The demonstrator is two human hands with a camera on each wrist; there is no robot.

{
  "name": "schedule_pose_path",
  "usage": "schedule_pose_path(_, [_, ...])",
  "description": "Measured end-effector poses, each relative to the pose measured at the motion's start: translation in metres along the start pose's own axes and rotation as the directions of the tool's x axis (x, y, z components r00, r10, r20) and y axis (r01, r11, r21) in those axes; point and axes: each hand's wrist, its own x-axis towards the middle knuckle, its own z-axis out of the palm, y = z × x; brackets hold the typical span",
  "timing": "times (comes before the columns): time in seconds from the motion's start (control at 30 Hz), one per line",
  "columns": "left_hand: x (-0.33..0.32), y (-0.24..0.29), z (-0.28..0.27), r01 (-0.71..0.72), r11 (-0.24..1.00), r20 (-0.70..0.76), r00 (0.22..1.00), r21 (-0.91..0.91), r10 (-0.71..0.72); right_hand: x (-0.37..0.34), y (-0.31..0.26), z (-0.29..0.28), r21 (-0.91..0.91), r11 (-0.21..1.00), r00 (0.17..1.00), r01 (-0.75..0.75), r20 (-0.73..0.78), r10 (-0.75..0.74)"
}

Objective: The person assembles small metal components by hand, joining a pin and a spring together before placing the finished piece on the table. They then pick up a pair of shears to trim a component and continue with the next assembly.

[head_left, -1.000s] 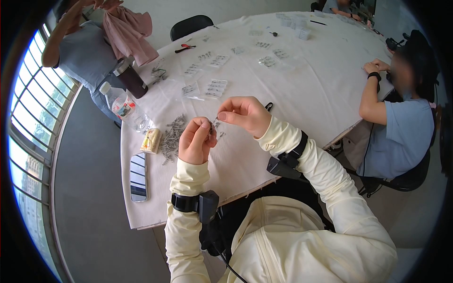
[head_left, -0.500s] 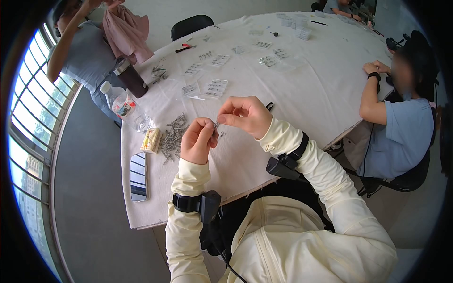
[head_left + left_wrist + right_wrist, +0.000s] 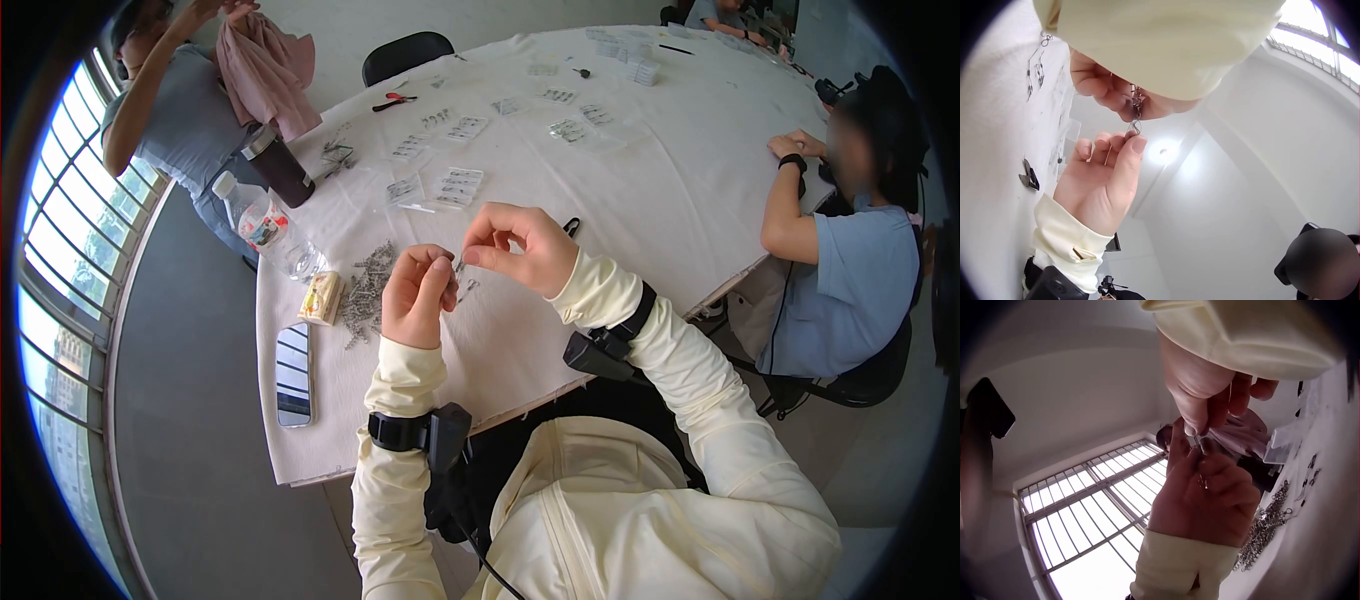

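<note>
Over the near part of the white table, my two hands meet at a small metal wire snap swivel [image 3: 1137,128]. My left hand [image 3: 415,300] pinches its linked metal end between thumb and curled fingers, which partly hide it. With thumb and forefinger, my right hand [image 3: 525,245] pinches the wire loop at the other end. Below the hands, a few loose wire pieces [image 3: 470,287] lie on the cloth. Just left of my left hand spreads a heap of similar metal pieces [image 3: 365,300].
A phone [image 3: 294,375], a small patterned pack [image 3: 320,299], a plastic bottle [image 3: 265,228] and a dark tumbler [image 3: 277,165] stand or lie on the left. Clear plastic trays [image 3: 458,187] and red-black pliers [image 3: 393,102] lie farther back. One person [image 3: 840,230] sits at right; another [image 3: 180,110] stands at left.
My hands stay together with only slight shifts; the left fingers and thumb have turned a little around the snap swivel. The standing person's arms have moved slightly.
</note>
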Motion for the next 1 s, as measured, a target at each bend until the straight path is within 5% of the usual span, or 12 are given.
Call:
schedule_pose_path(0.17, [0.000, -0.003, -0.001, -0.076, 0.997, 0.005, 0.997, -0.024, 0.076, 0.000, 0.002, 0.001, -0.064, 0.997, 0.999, 0.035, -0.020, -0.036])
schedule_pose_path(0.6, [-0.001, -0.001, 0.000, -0.012, 0.998, 0.032, 0.999, 0.062, 0.010, 0.001, 0.002, 0.000, -0.066, 0.997, 0.998, 0.041, -0.053, -0.045])
schedule_pose_path(0.77, [-0.001, -0.003, -0.006, 0.114, 0.976, 0.097, 0.991, -0.185, -0.097, 0.000, 0.003, 0.001, -0.052, 0.997, 0.997, 0.055, -0.054, -0.058])
schedule_pose_path(1.0, [0.002, -0.006, -0.009, 0.002, 0.978, 0.065, 0.998, -0.210, 0.012, 0.001, 0.003, -0.001, -0.079, 0.995, 0.997, 0.066, -0.044, -0.069])
